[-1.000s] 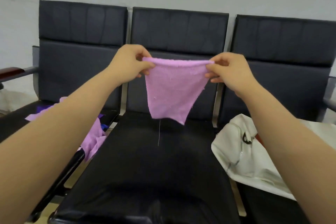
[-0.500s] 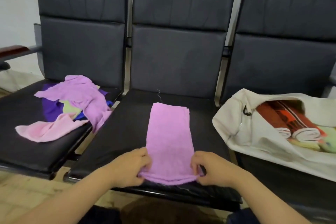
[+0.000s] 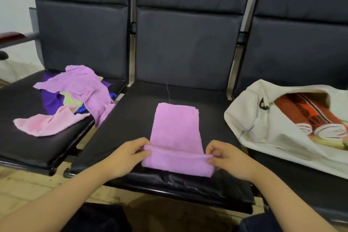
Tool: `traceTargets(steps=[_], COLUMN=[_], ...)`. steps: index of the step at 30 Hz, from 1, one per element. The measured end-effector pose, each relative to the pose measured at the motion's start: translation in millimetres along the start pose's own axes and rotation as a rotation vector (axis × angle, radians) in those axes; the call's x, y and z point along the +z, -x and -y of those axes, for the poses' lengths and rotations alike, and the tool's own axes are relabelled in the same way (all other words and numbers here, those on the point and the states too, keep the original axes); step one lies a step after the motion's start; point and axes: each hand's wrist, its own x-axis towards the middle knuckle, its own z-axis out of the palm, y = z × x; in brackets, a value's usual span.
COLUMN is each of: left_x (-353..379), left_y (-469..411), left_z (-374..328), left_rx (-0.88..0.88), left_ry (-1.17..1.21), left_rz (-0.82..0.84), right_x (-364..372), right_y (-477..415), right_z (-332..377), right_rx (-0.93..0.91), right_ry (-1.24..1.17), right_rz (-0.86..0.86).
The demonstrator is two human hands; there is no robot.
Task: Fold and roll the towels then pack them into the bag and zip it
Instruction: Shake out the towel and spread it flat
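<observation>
A folded lilac towel point(image 3: 177, 128) lies as a long strip on the middle black seat point(image 3: 131, 118). Its near end is turned over into a first roll. My left hand point(image 3: 130, 156) pinches the left end of that roll and my right hand point(image 3: 224, 156) pinches the right end. A white zip bag point(image 3: 263, 128) lies open on the right seat, with rolled orange-striped towels point(image 3: 310, 118) inside. A heap of loose towels point(image 3: 75, 92) in lilac, pink, purple and yellow-green covers the left seat.
Three black padded seats stand in a row against a pale wall, with metal posts between the backrests. A wooden armrest point(image 3: 11, 36) juts out at far left. Tiled floor point(image 3: 28, 194) shows below the seat fronts. A loose thread trails from the towel's far end.
The towel went from hanging between my raised hands to lying flat on the middle seat. Since then both hands have turned its near edge over into a roll.
</observation>
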Motion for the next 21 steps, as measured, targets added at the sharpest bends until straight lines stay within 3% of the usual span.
traceTargets(steps=[2, 6, 15, 17, 19, 21], left_x=[-2.3, -2.0, 7.9, 5.8, -1.2, -7.1], left_y=[-8.9, -34.9, -54.6, -53.2, -49.9, -43.6], left_z=[4.9, 17.0, 25.0, 20.4, 17.5, 14.5], left_rx=[-0.056, -0.151, -0.235, -0.147, 0.053, 0.162], left_ry=[0.060, 0.093, -0.204, -0.318, -0.385, -0.335], left_rz=[-0.036, -0.101, -0.055, -0.079, -0.056, 0.087], right_x=[-2.6, 1.3, 18.9, 20.3, 15.5, 7.9], right_y=[-9.4, -34.8, -50.2, -50.6, -49.5, -45.2], right_z=[2.0, 2.0, -25.7, -23.7, -16.9, -8.8], right_rx=[0.006, 0.036, 0.112, 0.087, 0.001, -0.080], right_ry=[-0.102, -0.074, 0.219, 0.282, 0.341, 0.270], right_rz=[-0.075, -0.200, -0.175, -0.198, -0.216, -0.124])
